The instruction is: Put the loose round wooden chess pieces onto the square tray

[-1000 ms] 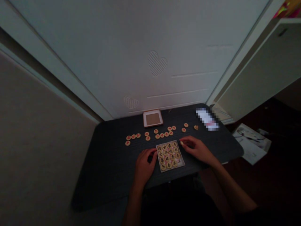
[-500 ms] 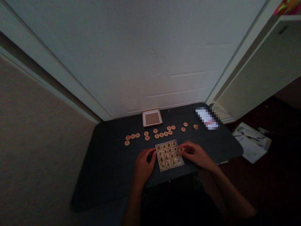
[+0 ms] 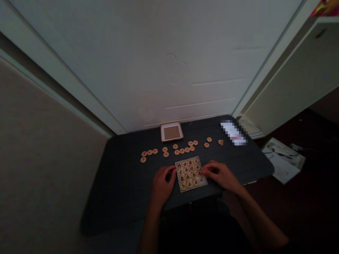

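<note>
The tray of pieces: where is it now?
In the head view, the tray sits on the table, between the left hand and right hand, below the red-marked pieces.

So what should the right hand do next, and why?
I'd probably ease the right hand toward the tray's near right corner: that corner shows a gap, black-marked pieces sit across the rest, and the hand is beside that edge. Whether it holds a piece is hard to see.

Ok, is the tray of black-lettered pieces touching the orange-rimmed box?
Apart: the head view shows dark tabletop and red-lettered pieces between the tray and box.
</note>
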Available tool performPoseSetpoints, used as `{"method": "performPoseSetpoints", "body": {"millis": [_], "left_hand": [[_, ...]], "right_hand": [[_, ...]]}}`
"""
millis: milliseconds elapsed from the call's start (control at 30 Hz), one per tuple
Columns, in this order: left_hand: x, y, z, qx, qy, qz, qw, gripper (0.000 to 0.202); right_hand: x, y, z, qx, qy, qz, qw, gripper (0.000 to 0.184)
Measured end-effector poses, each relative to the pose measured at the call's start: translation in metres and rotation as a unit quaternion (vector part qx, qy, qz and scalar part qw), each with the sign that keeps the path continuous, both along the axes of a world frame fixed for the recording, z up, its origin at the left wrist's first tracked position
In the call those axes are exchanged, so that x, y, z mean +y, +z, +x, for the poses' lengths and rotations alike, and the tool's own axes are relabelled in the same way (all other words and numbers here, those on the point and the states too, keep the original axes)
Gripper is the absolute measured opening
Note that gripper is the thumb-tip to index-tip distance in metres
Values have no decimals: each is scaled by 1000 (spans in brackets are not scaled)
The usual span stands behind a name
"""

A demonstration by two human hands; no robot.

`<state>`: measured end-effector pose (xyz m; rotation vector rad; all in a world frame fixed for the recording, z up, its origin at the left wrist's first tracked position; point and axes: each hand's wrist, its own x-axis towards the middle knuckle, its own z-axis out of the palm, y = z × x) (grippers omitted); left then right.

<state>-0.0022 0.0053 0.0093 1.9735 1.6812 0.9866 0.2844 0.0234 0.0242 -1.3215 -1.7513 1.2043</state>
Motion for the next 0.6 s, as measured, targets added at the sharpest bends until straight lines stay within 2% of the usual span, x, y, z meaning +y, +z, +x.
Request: {"method": "performPoseSetpoints", "body": {"millis": [300,433,600], "left_hand": [[0,-2,-1,-6,-4,-7,1000,17],[0,0,0,-8,0,-5,1000,17],[-1,0,0,-2,-4,-1,1000,17]], "right_hand": [[-5,0,-3,78,0,-57,995,30],[-8,5,-2,53,0,-12,999,26],[-13,17,-5,-16,40,22,999,18]]}}
